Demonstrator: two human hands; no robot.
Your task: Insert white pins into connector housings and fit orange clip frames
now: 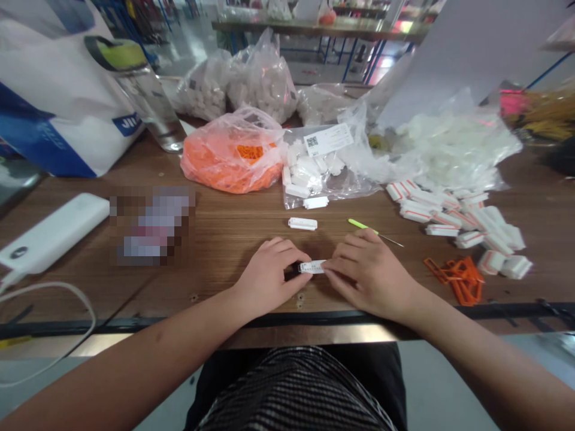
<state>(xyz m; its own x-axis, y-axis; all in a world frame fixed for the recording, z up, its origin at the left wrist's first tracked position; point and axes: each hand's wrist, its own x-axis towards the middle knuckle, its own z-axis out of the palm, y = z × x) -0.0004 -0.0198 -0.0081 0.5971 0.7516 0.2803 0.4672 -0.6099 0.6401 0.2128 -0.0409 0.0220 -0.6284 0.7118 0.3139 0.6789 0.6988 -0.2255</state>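
Near the front of the table, a small white plastic housing [313, 267] is held between my two hands. My left hand [268, 272] pinches its left end between thumb and fingers. At the other end, the fingertips of my right hand [366, 269] press on the piece and partly cover it. Two similar white housings, one nearer [302, 224] and one farther [315, 203], lie just beyond. A pick with a green handle [359, 224] and thin metal tip rests beside my right hand. To the right are loose orange plastic frames [462, 280] and a pile of white housings with orange strips [449, 215].
An orange-filled plastic bag [231, 158] and a bag of white housings [309, 164] stand behind the hands. A translucent bag [453, 143] is at back right. On the left are a water bottle [148, 96], a white power bank [56, 230] with cable and a blurred-out object [155, 227].
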